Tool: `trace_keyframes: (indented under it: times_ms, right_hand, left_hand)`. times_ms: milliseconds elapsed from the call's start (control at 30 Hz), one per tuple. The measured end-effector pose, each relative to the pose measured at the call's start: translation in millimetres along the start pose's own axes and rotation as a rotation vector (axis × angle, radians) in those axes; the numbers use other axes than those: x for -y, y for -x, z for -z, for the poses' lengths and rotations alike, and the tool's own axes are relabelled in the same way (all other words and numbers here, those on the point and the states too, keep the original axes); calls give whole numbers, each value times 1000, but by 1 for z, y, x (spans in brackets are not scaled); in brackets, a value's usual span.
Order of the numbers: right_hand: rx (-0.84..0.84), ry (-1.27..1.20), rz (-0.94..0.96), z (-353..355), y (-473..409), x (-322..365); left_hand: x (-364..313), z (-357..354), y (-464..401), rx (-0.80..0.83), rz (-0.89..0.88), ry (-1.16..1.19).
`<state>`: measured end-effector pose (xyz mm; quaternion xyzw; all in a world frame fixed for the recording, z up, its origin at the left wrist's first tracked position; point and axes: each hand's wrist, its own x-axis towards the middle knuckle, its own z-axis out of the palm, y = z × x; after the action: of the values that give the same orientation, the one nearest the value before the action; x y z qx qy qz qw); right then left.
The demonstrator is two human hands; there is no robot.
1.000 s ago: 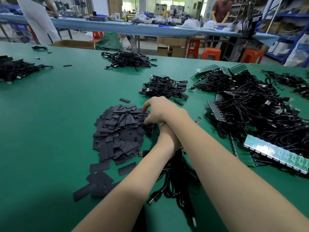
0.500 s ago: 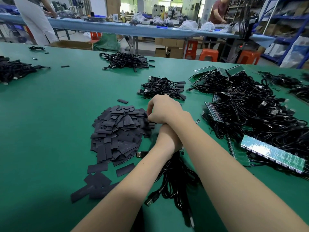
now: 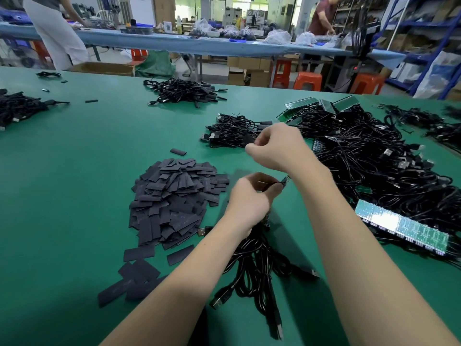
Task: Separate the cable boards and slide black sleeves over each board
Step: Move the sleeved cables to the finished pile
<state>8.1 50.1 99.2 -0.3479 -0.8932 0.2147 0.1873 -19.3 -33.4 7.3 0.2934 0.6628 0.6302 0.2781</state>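
A heap of flat black sleeves (image 3: 174, 198) lies on the green table (image 3: 74, 183), left of my hands. My left hand (image 3: 249, 198) grips a bundle of black USB cables (image 3: 257, 265) that trails toward me over the table. One small cable board (image 3: 286, 180) sticks out past its thumb. My right hand (image 3: 277, 146) is raised above and beyond the left, its fingers curled. Its fingertips pinch what looks like a single black sleeve (image 3: 247, 139), mostly hidden against the cables behind it.
A large tangle of cables (image 3: 374, 166) with unseparated green board panels (image 3: 399, 226) fills the right side. Smaller cable heaps (image 3: 232, 132) lie beyond my hands, farther back (image 3: 184, 92) and at the far left (image 3: 17, 108). Loose sleeves (image 3: 139, 273) lie near me. People stand at a far bench.
My right hand has lifted off the sleeve heap and moved up and right, away from the left hand. The left hand now shows, still gripping the cable bundle.
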Motion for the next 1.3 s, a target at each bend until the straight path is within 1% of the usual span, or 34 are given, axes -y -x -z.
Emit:
trace_keyframes:
  times_ms: [67,133,200,233,267,333,400,533,600,700,833,933,1100,1233,1300]
  right_hand:
    - [-101,-85,-30,6,5,-15]
    - [-211,-167,-65,6,12,-32]
    - [-246,-237,-135,-1,21,-48]
    - [-217,-279,-181,-6,25,-57]
    - [-151,-347,-223,-12,29,-64]
    - [32,-589,-283,-23,38,-74]
    - [166,-814,-283,-30,45,-79]
    - [289,-1127,-243,-31,48,-80]
    - [335,-1205,-237,-30,50,-80]
    - [354,-1276,-257,-31,51,-77]
    - [273,-1336,-319,-29,49,-74]
    - [247,-1346,-345,-26,50,-74]
    - [244,-1224,-295,-23,51,-77]
    - [176,-1054,-222,-22,50,-77]
    - [200,-1036,-190,-22,51,-76]
  left_hand:
    - [0,1,-1,-30,13,42]
    - [0,2,-2,-58,36,143]
    - [-2,5,-2,-97,73,232]
    - [-2,7,-2,-110,87,261]
    - [-3,10,-2,-110,98,289]
    - [-4,12,-2,-83,115,335]
    - [-5,14,-2,-53,109,343]
    - [-5,14,-1,-23,82,332]
    - [-5,15,-1,-10,77,361]
    - [-4,18,-2,11,89,416]
    - [-2,21,-4,27,106,460]
    - [-2,21,-3,27,107,475]
    - [-4,22,-3,42,126,491]
    - [-5,23,-2,46,142,517]
    - [-5,23,-2,46,141,510]
